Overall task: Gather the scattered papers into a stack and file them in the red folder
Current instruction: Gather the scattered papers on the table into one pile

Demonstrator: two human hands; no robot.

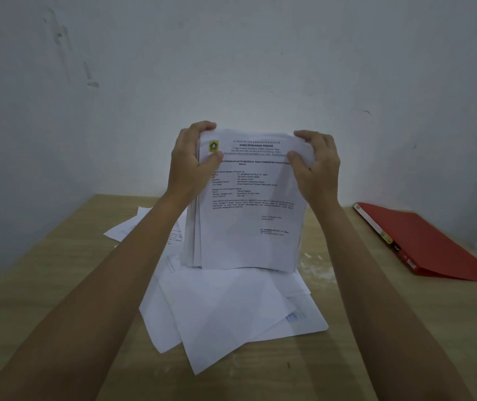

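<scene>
- Squarely between the two sets of fingers (pixel 306 136) stands the stack (pixel 248 204), upright, bottom edge on loose papers (pixel 231 308).
- Left hand (pixel 191 163) pinches its top left corner, thumb in front; right hand (pixel 316 166) pinches the top right.
- Folder (pixel 428 241) lies on the table (pixel 57 270), well right of the right fingers.

A stack of printed papers (pixel 248 204) is standing upright on its lower edge, well left of the red folder (pixel 434 244), resting on loose white sheets (pixel 231 314) lying overlapped, askew. The folder is lying flat and closed.
</scene>
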